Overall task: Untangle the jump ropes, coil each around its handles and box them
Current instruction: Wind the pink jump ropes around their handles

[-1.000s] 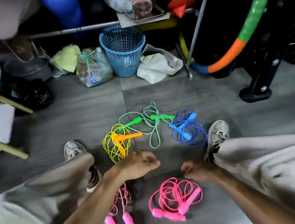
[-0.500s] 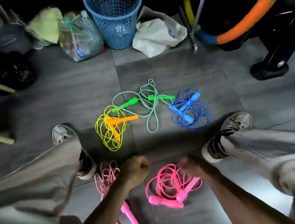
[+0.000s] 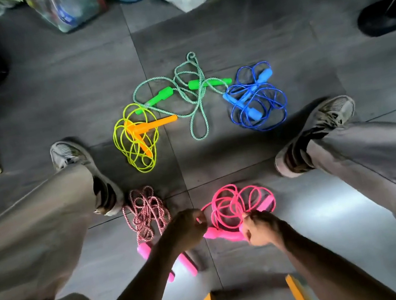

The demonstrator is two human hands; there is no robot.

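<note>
Pink jump rope point(image 3: 238, 206), tangled on the near floor point(image 3: 222, 26), is gripped by closed left hand point(image 3: 187, 228) and right hand point(image 3: 259, 229).

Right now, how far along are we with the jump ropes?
Nothing looks finished: no rope is coiled around its handles. Both hands, left hand and right hand, are closed on the bright pink rope, apparently just starting it. Still loose on the floor: the pink-and-white rope, yellow rope, green rope and blue rope. I can't clearly see a box.
</note>
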